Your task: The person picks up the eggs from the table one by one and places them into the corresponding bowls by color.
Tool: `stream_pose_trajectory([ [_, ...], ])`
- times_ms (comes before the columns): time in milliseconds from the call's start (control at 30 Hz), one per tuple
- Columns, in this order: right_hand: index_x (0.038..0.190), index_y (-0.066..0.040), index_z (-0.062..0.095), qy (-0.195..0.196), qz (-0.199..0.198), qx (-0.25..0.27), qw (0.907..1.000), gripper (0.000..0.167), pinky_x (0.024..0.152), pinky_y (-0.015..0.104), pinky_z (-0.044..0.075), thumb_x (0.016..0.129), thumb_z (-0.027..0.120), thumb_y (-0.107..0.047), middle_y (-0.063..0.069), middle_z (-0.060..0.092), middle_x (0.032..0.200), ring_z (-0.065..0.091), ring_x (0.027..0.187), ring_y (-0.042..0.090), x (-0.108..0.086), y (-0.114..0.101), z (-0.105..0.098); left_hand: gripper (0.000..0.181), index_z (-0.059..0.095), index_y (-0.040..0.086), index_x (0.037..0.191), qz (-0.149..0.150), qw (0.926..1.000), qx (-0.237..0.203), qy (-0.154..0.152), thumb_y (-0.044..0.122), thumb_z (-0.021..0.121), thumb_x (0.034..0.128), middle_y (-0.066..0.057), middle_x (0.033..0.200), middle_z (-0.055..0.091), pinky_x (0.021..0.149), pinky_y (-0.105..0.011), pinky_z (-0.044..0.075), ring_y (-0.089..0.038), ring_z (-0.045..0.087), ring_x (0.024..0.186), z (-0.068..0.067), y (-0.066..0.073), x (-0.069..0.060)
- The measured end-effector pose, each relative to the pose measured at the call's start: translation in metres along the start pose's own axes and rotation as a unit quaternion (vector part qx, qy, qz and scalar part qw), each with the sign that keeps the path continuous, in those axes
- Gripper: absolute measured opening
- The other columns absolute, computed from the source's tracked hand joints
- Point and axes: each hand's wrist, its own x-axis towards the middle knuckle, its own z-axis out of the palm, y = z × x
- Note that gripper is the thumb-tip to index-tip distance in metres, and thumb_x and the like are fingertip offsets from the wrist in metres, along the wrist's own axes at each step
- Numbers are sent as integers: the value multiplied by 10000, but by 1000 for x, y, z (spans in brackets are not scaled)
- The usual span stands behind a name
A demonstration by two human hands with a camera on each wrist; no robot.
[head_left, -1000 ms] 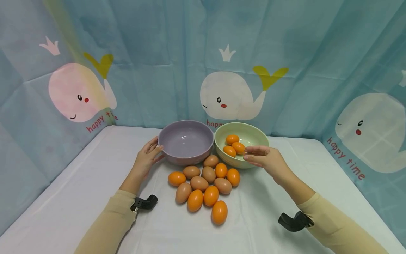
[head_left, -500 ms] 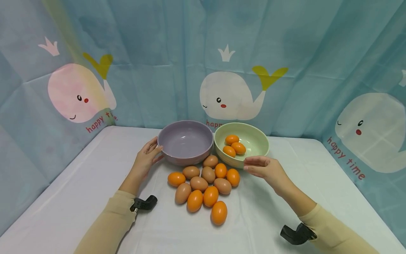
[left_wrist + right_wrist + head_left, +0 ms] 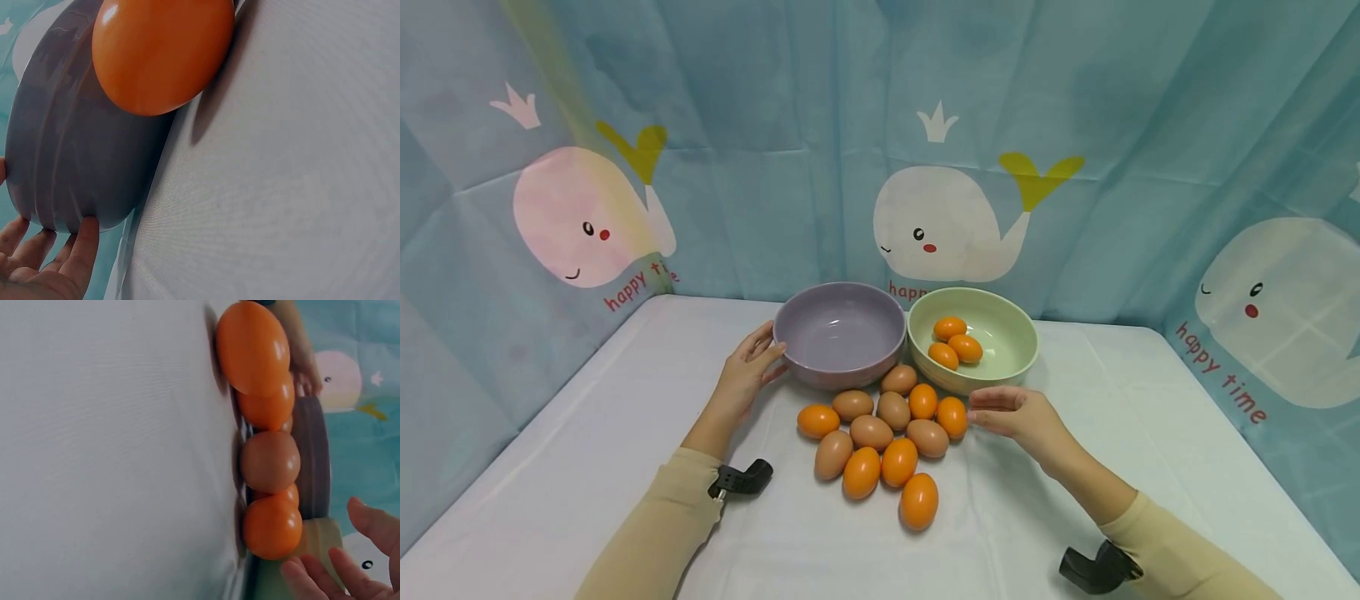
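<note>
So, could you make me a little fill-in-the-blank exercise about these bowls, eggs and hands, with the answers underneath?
1. The hand holding the purple bowl is the person's ____ hand.
2. Inside the green bowl, the number of orange eggs is ____.
3. On the table, the egg nearest the right hand is ____ in colour.
4. The table's eggs that are not orange, the plain eggs, are ____.

Missing words: left; three; orange; brown.

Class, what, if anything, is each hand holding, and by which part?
The left hand holds the glossy round purple bowl by its rim and outer wall; the right hand holds nothing.
</note>
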Motion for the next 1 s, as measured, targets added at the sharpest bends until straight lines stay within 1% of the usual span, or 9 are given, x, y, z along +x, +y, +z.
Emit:
stream_pose_trajectory([
  [100, 1266, 47, 625, 45, 107, -19, 9999, 478, 928, 288, 600, 888, 752, -215, 166, 684, 1260, 677, 992, 51, 1, 2, 3, 712, 192, 166, 1602, -1, 10000, 11, 1, 291, 576, 1015, -24, 1677, 176, 1154, -418, 419, -226, 288, 1514, 0, -1, 0],
  [233, 1272, 64, 613, 70, 167, 21, 9998, 489, 904, 278, 607, 879, 758, -189, 191, 675, 1264, 680, 981, 68, 2, 5, 7, 715, 190, 166, 1602, 2, 10000, 33, -1, 299, 576, 1015, -22, 1677, 179, 1143, -405, 430, -225, 295, 1512, 0, -1, 0],
  [467, 1259, 7, 649, 215, 290, -383, 9986, 478, 865, 277, 596, 860, 778, -222, 164, 699, 1230, 680, 985, 126, 6, 12, 13, 713, 190, 164, 1602, 30, 10000, 51, -29, 304, 573, 1017, -17, 1676, 182, 1138, -395, 436, -217, 283, 1517, -1, -1, 0],
  [733, 1240, 13, 659, 299, 333, -421, 9981, 474, 743, 206, 558, 840, 795, -202, 156, 738, 1135, 658, 880, 91, 13, 16, 17, 693, 190, 166, 1602, 16, 10000, 6, -22, 271, 558, 1024, -18, 1676, 182, 1160, -423, 415, -221, 293, 1512, 0, 0, -1],
  [867, 1251, 32, 649, 333, 317, -449, 9979, 503, 712, 214, 552, 834, 804, -205, 184, 723, 1166, 641, 852, 85, 15, 16, 19, 694, 188, 167, 1603, 19, 10000, 6, -26, 270, 558, 1025, -19, 1676, 178, 1165, -429, 410, -219, 277, 1518, 0, 0, -1],
  [1000, 1274, 46, 628, 363, 325, -518, 9975, 546, 719, 225, 553, 832, 811, -216, 197, 712, 1187, 643, 882, 95, 17, 16, 21, 701, 189, 170, 1603, 33, 10000, 24, -25, 280, 564, 1021, -18, 1677, 178, 1158, -413, 416, -219, 277, 1519, 0, 1, 0],
])
